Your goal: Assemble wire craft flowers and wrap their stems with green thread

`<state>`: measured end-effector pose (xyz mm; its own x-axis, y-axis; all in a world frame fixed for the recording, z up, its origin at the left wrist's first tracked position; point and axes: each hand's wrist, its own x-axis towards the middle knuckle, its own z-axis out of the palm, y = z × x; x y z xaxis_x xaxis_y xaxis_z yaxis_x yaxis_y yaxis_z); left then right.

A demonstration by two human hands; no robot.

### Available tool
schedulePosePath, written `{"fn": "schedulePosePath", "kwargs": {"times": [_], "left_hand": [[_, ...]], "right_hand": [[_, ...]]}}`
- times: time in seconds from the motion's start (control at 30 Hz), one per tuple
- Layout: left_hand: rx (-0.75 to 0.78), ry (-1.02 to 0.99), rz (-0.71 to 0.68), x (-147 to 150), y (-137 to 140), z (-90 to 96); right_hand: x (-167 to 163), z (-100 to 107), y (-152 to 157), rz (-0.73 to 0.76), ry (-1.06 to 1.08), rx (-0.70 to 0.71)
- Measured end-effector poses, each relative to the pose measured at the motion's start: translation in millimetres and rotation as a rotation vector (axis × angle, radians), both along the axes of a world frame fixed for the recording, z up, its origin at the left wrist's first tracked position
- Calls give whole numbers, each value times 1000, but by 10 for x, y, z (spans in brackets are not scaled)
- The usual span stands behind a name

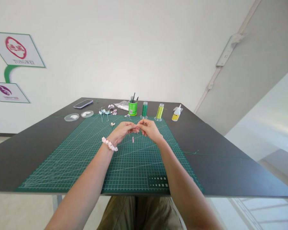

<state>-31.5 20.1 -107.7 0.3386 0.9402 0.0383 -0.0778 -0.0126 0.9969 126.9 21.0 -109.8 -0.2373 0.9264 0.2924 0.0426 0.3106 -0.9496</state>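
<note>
Pink piece (137,126) is between the fingertips, above the far half of the mat, yes? How can a person do this pinching well?

First I look at the biggest thing. The table (220,156) carries the mat (139,166), and the mat gives, in my opinion, a calm ground for such fine work.

And the hands?

They meet over the far half of the mat. The left hand (123,130) has its thumb and finger pressed together, and the right hand (149,128) also; both are clamped on the pink piece, as it seems to me. The fingers cover most of it, so its exact shape I cannot tell. I would advise a light pinch, because so little a thing can probably crease.

Do the other things disturb?

Not much, I judge. The bottle (176,115) is just beside the far right corner of the mat. The can (132,108), the green spool (144,109) and the yellow spool (159,111) stand along its far edge. The flowers (107,112) are at the left part of this edge, so it is better that no hand brushes them.

And the smallest?

One pink strip (132,139) lies loose on the mat, nearer to the person than the fingertips. With gentle movements, it should not be lost.
</note>
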Motion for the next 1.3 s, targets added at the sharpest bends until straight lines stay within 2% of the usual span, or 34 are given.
{"fn": "schedulePosePath", "kwargs": {"times": [0.23,0.33,0.5,0.67,0.87,1.03,1.17,1.3], "left_hand": [[-39,-65,-27,1,-90,212],[-76,-106,-79,-54,-123,236],[-133,-181,-156,-134,-134,121],[-277,-263,-190,-157,-121,-60],[-278,-344,-260,-144,-153,-132],[-247,-343,-167,-90,-206,-131],[-190,-322,-112,-64,-244,-136],[-133,-297,-66,-50,-260,-148]], "right_hand": [[34,204,-65,4,-7,57],[17,263,-110,36,-35,51],[-26,231,-158,97,-54,-5],[-72,93,-152,104,-30,-100],[-87,-26,-188,84,86,-114],[-82,-78,-224,61,209,-137],[-82,-102,-234,98,313,-175],[-82,-117,-236,114,336,-192]]}}
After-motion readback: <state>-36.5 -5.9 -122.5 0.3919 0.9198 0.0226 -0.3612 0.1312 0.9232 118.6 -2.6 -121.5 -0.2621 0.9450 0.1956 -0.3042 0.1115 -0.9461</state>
